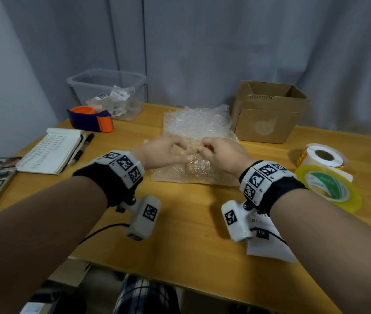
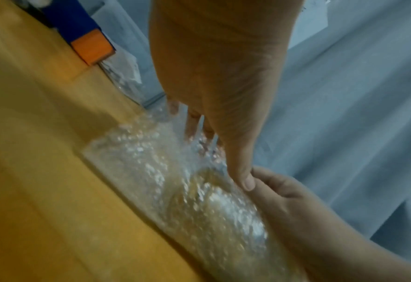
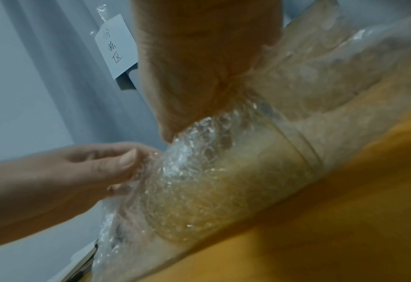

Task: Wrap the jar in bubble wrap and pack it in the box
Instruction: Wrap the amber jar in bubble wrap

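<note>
Head view: left hand (image 1: 164,152) and right hand (image 1: 220,152), each grip pinched on bubble wrap (image 1: 199,128) over the jar (image 1: 197,169), mid-desk (image 1: 180,223). Jar likely rigid, breakable, slippery; wrap soft, light. Hold around the body. Box (image 1: 268,114) open, far right.

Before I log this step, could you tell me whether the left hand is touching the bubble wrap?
Touching: in the right wrist view, the left hand pinches the bubble wrap.

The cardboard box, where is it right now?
In the head view the cardboard box stands open at the far right of the table, just right of the bubble wrap and beyond the label roll.
</note>
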